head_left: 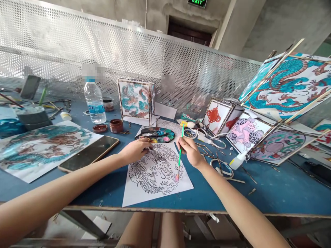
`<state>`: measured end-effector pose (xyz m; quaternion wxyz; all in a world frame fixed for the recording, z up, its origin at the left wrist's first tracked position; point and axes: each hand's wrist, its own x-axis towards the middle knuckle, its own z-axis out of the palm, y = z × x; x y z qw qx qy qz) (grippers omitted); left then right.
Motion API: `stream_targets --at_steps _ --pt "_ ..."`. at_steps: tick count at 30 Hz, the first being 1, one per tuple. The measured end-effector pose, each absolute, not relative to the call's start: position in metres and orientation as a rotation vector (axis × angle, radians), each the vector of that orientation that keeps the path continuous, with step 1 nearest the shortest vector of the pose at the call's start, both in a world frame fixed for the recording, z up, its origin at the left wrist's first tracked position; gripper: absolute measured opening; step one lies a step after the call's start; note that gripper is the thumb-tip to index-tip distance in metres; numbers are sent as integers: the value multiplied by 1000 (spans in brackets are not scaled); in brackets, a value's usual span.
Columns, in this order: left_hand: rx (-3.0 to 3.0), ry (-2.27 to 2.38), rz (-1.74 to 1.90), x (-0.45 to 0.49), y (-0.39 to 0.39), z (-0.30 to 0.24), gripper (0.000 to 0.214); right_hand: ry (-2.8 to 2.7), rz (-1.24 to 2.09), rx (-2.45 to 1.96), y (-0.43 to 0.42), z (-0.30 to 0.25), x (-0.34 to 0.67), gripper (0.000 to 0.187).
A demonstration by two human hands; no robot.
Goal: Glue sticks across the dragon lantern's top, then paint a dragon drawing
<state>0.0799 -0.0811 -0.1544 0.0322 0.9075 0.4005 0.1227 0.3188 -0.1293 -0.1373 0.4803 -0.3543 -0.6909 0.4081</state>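
Note:
My right hand (190, 150) grips a paintbrush with a green handle (180, 146). The brush points down, its tip at a small pink patch on the lower right of a dragon line drawing (152, 179). The rest of that sheet is black outline on white paper. My left hand (137, 150) lies at the sheet's upper left edge, its fingers extended toward the drawing and partly hidden from view. Just beyond the fingers sits a dark oval paint palette (168, 138) with blue, green, yellow and pink paint.
To the left are a phone (89, 155), a painted dragon sheet (26, 170), a water bottle (94, 103) and a brown paint jar (116, 126). Lantern frames (137, 100) stand behind. At right are tape rolls (221, 169), a glue bottle (238, 160) and a large dragon lantern (289, 86).

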Motion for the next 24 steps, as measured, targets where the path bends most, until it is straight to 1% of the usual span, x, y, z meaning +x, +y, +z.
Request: stream_targets --at_steps 7,14,21,24 --pt "2774 1249 338 78 -82 -156 33 -1709 1057 -860 -130 -142 316 39" --pt "2752 1243 358 78 -83 -155 34 -1671 962 -866 -128 -138 322 39" --pt "2757 1265 342 77 -82 -157 32 -1739 1066 -849 -133 -140 317 40" --pt "2750 1268 332 77 -80 -158 32 -1748 1036 -855 -131 -142 318 40"
